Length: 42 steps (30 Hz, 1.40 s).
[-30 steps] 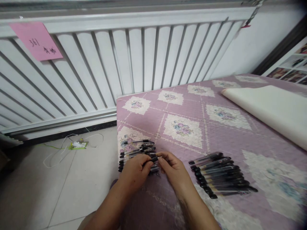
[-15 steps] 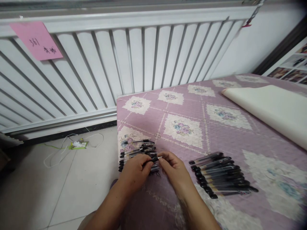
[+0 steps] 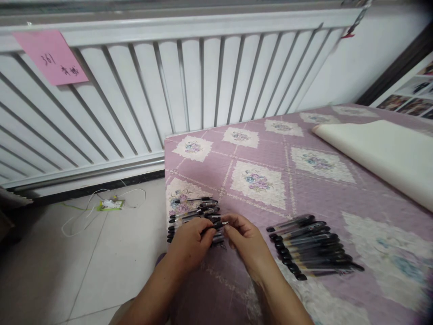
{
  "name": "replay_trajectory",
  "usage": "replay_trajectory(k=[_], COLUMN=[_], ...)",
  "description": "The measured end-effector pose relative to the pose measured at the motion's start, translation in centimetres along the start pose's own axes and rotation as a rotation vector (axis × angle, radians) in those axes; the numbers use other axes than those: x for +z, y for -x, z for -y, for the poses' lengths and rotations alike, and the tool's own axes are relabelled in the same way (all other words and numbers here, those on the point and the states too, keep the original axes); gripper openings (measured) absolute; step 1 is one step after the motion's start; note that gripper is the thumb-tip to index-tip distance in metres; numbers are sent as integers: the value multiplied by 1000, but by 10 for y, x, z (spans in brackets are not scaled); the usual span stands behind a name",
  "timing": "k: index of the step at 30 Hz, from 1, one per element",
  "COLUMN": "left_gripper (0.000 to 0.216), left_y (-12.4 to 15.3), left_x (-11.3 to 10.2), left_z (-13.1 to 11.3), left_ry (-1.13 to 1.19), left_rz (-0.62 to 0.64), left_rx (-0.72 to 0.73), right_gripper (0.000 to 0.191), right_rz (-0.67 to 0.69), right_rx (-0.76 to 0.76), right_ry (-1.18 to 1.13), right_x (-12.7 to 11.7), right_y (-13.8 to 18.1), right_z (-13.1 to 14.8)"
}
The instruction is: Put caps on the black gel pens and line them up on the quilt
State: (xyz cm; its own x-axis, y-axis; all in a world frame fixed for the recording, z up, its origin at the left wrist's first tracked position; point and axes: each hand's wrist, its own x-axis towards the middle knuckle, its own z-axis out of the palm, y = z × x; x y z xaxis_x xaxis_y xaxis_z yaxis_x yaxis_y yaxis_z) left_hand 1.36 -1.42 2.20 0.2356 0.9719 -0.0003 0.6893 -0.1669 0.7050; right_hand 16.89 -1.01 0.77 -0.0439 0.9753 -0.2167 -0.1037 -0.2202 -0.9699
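Head view: a white ribbed radiator (image 3: 189, 85), with a pink note (image 3: 50, 57) attached at its upper left, stands behind a purple floral cover (image 3: 304, 198). On the tiled floor (image 3: 118, 262), to the left, lies a green-edged power strip (image 3: 111, 206) with loose cable.

The work item is a pen (image 3: 218, 225), located between the two hands, in front of the left-hand group of pens (image 3: 209, 211). A second group of pens (image 3: 313, 248) lies side by side on the cover, to the right of the hands.

Left hand (image 3: 192, 237): closed, thumb and forefinger pinching the pen at its black front section. Right hand (image 3: 245, 237): thumb and forefinger nearly together around the pale tip (image 3: 226, 223); contact with the tip cannot be confirmed.

Handling: the pen should be light and stiff, with a smooth barrel liable to roll or slip. Its narrow tip is probably the most delicate part. The black front section should offer the surest hold; steady the pen there and apply only light force at the tip.

Orientation: the long axis runs roughly left to right, rising slightly toward the right in the view. The tip points toward the right hand; the rear end is hidden by the left.
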Motion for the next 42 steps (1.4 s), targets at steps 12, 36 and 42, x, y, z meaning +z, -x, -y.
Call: replay_trajectory(k=[12, 36, 42], left_gripper=[17, 17, 16], left_y=[0, 1, 1], left_x=[1, 0, 2], left_z=[0, 1, 2], left_ry=[-8, -28, -24], left_rz=[6, 11, 2], left_rx=[8, 19, 16], right_gripper=[27, 29, 31], right_rz=[20, 6, 18], right_rx=[7, -62, -25], right_ry=[10, 123, 45], right_x=[-1, -6, -3], right_y=[-1, -5, -3], right_z=[-3, -7, -5])
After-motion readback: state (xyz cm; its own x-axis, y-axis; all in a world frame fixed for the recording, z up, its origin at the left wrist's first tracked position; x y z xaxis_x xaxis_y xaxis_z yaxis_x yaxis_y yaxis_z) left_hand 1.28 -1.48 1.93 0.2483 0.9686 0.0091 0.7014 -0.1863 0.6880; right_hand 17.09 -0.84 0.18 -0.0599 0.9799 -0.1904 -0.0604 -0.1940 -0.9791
